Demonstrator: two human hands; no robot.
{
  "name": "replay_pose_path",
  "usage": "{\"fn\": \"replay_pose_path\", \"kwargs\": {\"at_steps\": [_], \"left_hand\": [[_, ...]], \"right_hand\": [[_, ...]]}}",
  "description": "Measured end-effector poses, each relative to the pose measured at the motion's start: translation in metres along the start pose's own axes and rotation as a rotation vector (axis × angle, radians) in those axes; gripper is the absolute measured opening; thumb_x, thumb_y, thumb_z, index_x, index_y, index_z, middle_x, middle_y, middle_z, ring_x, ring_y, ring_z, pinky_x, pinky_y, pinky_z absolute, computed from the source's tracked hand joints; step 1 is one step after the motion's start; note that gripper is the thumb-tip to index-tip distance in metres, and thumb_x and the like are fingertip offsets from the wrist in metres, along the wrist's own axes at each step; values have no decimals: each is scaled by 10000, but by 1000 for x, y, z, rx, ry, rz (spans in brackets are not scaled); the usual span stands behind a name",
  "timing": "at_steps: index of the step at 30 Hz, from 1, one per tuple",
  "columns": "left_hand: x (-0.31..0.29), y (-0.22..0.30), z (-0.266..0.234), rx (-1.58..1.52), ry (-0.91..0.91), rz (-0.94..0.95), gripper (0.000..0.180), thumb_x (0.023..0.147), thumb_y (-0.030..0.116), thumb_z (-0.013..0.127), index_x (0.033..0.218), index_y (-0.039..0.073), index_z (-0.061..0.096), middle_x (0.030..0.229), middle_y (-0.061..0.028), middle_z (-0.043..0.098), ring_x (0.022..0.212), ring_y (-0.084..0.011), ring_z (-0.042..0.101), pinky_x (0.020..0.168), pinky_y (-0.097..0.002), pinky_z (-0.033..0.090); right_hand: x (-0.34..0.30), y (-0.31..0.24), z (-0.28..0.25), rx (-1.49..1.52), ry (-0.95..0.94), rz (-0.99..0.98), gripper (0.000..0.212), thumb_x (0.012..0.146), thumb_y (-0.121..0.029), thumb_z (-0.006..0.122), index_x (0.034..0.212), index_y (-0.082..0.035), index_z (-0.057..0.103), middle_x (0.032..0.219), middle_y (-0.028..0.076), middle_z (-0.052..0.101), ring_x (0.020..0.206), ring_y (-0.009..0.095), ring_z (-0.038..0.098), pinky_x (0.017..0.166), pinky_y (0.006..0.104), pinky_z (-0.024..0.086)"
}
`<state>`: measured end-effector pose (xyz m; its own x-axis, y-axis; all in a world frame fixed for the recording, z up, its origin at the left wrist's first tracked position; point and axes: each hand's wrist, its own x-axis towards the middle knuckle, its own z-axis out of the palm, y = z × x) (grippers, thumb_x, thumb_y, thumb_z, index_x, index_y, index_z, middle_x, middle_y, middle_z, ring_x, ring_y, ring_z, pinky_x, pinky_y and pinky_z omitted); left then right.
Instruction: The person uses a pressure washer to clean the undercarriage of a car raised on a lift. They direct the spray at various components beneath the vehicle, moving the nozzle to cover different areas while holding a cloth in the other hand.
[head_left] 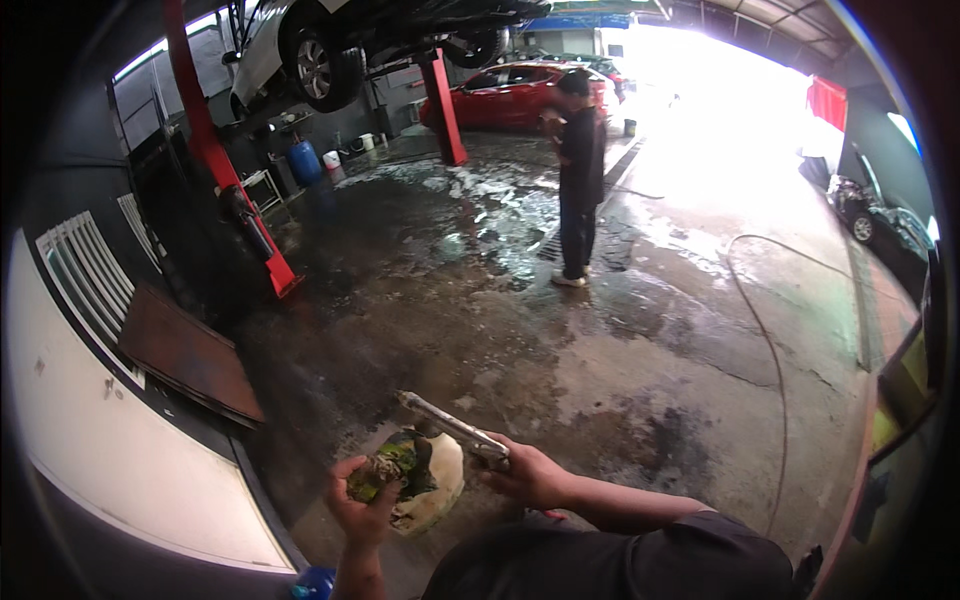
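Faces a garage floor (600, 350) with a person in dark clothes (582, 165) standing in the way straight ahead, a red lift post (205, 150) at left near a raised white car (265, 60), a red car (495, 98) farther back, and a loose hose (776, 355) curving down the right side. Grips a clump (370, 482) low in front, with the left hand (362, 512) curled around it; clasps a slim tool (440, 417) by its near end in the right hand (530, 472), angled forward and left. Keeps a pale object (447, 476) just beside the clump; cannot tell whether joined to it. Looks ragged and mottled green-brown at the clump, metallic and straight along the tool, rounded at the pale object's rim, stained and partly wet across the concrete. Borders a leaning rusty-brown panel (185, 350) and a white panel (120, 430) at left; has open room between both hands and the person, and toward the right.
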<state>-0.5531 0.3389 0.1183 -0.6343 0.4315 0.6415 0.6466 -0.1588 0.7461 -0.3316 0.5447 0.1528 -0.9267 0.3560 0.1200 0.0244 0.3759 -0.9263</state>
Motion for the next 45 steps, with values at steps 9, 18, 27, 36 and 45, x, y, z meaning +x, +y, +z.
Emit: {"fn": "replay_pose_path", "kwargs": {"at_steps": [9, 18, 27, 36, 45], "left_hand": [[251, -160, 98, 1, 32, -83, 601, 784, 257, 986, 1215, 42, 626, 1144, -69, 639, 1039, -179, 638, 929, -359, 556], [529, -384, 194, -78, 10, -235, 629, 802, 267, 963, 1269, 40, 608, 1161, -62, 641, 1032, -167, 633, 941, -376, 532], [877, -573, 336, -17, -160, 131, 537, 785, 224, 970, 1185, 73, 645, 1053, -77, 692, 954, -180, 692, 832, -361, 576], [1175, -751, 547, 82, -227, 118, 554, 770, 188, 956, 1198, 54, 631, 1096, -88, 690, 1030, -212, 682, 928, -377, 549], [1444, -933, 684, -39, -109, 6, 578, 811, 177, 949, 1253, 46, 601, 1187, -87, 627, 1066, -173, 626, 947, -361, 536]], "right_hand": [[316, 55, -152, -27, -173, -58, 673, 1082, -327, 639, 1659, -145, 346, 1360, 204, 686, 1271, 360, 667, 1067, 452, 508], [670, 156, -249, -96, -160, 48, 609, 1065, -293, 668, 1602, -143, 423, 1101, 175, 728, 996, 262, 703, 931, 403, 542], [974, 205, -396, -63, 100, -11, 636, 1076, -297, 659, 1605, -98, 367, 1100, 197, 722, 1025, 293, 719, 925, 415, 539], [1281, 301, -623, -148, 122, 31, 617, 1065, -324, 669, 1562, -84, 393, 1158, 269, 719, 1145, 443, 702, 951, 478, 547], [1629, 357, -801, -140, 24, -61, 550, 1065, -249, 664, 1514, -53, 412, 1006, 216, 739, 938, 391, 733, 826, 456, 563]]}}
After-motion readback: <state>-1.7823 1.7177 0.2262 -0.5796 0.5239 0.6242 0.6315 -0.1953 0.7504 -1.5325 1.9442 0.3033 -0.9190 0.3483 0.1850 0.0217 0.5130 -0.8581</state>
